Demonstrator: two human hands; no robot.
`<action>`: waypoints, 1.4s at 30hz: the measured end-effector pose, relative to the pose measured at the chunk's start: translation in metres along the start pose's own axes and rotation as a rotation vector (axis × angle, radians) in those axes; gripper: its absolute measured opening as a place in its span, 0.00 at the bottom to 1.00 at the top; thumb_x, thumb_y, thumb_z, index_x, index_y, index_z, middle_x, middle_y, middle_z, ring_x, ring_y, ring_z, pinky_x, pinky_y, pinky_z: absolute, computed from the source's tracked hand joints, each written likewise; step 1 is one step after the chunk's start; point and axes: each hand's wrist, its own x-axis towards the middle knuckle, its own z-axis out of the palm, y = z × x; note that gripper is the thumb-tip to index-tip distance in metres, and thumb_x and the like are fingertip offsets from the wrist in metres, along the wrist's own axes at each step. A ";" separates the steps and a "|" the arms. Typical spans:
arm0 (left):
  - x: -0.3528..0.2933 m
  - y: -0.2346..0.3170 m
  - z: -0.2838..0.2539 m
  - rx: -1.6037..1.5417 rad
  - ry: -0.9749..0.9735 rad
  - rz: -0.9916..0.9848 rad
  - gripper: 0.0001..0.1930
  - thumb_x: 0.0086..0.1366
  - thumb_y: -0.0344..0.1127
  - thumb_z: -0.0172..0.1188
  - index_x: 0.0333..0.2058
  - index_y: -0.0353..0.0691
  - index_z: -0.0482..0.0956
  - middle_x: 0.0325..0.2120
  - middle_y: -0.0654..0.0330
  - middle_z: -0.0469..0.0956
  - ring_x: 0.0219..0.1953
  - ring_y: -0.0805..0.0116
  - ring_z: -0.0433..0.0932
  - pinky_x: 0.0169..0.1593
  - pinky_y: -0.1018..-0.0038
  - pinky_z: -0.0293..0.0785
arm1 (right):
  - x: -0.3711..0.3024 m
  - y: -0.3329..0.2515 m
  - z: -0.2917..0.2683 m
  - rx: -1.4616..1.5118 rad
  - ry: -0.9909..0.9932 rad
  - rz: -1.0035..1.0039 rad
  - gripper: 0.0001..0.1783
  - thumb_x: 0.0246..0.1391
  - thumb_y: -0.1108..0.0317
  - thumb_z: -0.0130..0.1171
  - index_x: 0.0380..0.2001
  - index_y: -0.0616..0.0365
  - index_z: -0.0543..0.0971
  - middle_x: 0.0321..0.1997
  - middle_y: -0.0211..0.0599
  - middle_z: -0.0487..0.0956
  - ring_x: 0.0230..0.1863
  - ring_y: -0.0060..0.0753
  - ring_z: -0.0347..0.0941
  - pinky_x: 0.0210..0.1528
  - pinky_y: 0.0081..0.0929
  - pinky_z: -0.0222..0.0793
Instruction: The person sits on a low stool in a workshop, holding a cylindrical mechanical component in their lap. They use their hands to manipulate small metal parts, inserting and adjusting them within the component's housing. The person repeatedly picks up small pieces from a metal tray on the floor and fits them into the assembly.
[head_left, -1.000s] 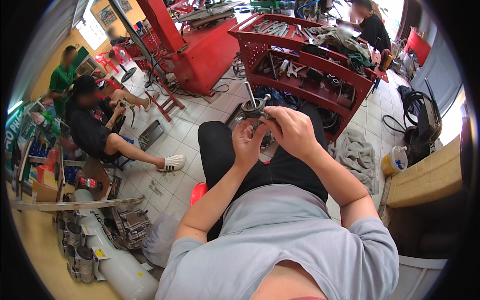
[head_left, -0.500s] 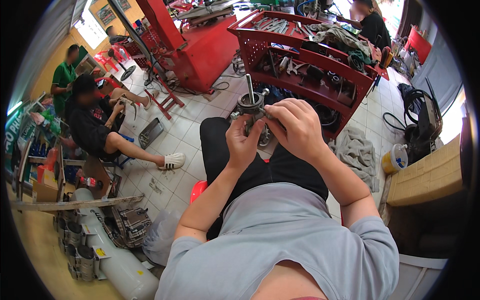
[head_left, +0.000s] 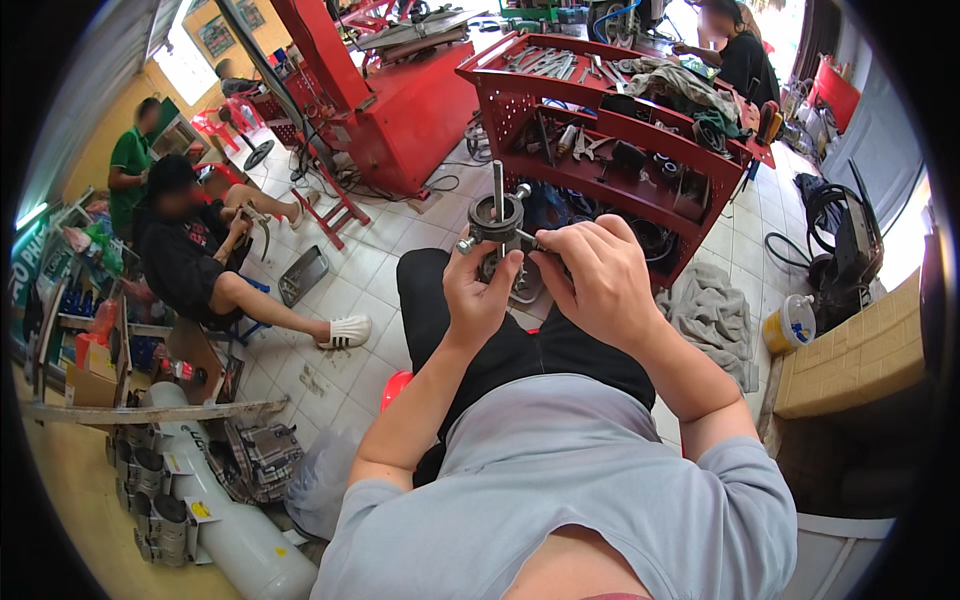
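Observation:
A dark metal ring fitting (head_left: 493, 234) with several bolts sticking out of its sides is held up above my lap. Through its opening stands a thin metal rod (head_left: 498, 178), nearly upright. My left hand (head_left: 478, 298) grips the fitting from below, thumb against its near side. At the fitting's right side, the fingers of my right hand (head_left: 600, 265) pinch the end of a side bolt (head_left: 529, 238). Another bolt (head_left: 465, 244) juts out at the left, and one more at the far right. Below the ring, the lower metal part is partly hidden by my hands.
A red tool cart (head_left: 600, 105) with wrenches and rags stands ahead. A grey cloth (head_left: 708, 312) and a lidded tub (head_left: 788, 322) are on the floor at right. At left sits a person (head_left: 190, 250) handling a part, near a tray (head_left: 303, 272). A white cylinder (head_left: 235, 520) lies lower left.
My right fingertips have shifted slightly down and away from the ring, so more of the side bolt shows. My left hand keeps its hold. The view has tilted a little.

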 end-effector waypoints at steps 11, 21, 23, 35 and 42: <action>0.009 0.022 -0.005 0.141 -0.053 0.121 0.07 0.57 0.22 0.63 0.35 0.27 0.79 0.42 0.49 0.76 0.41 0.60 0.77 0.44 0.73 0.72 | 0.003 -0.008 -0.010 -0.054 -0.034 0.078 0.11 0.50 0.64 0.63 0.24 0.53 0.71 0.16 0.27 0.69 0.17 0.31 0.66 0.28 0.28 0.54; 0.008 0.025 -0.002 0.104 -0.035 0.050 0.08 0.56 0.21 0.63 0.35 0.27 0.78 0.41 0.50 0.76 0.39 0.64 0.77 0.40 0.76 0.73 | -0.001 -0.006 -0.007 -0.117 -0.038 0.085 0.13 0.52 0.62 0.62 0.22 0.52 0.69 0.12 0.26 0.67 0.14 0.30 0.63 0.27 0.28 0.53; 0.008 0.018 -0.006 0.156 -0.054 0.138 0.10 0.56 0.22 0.64 0.37 0.26 0.77 0.43 0.50 0.76 0.40 0.65 0.77 0.40 0.77 0.73 | -0.002 -0.007 -0.007 -0.118 -0.049 0.094 0.14 0.53 0.62 0.61 0.21 0.52 0.68 0.11 0.27 0.66 0.13 0.30 0.63 0.26 0.28 0.52; 0.017 0.025 -0.011 0.251 -0.064 0.371 0.16 0.55 0.24 0.66 0.43 0.25 0.77 0.48 0.43 0.74 0.46 0.59 0.79 0.46 0.72 0.76 | 0.006 -0.014 -0.021 -0.026 -0.105 0.119 0.13 0.51 0.62 0.62 0.22 0.53 0.69 0.13 0.29 0.68 0.15 0.31 0.66 0.26 0.29 0.52; 0.018 0.020 -0.011 0.217 -0.057 0.378 0.12 0.54 0.23 0.67 0.38 0.26 0.80 0.48 0.43 0.74 0.47 0.57 0.78 0.47 0.71 0.75 | 0.003 -0.009 -0.015 -0.015 -0.036 0.018 0.12 0.50 0.64 0.63 0.24 0.53 0.69 0.15 0.27 0.70 0.17 0.31 0.67 0.27 0.29 0.53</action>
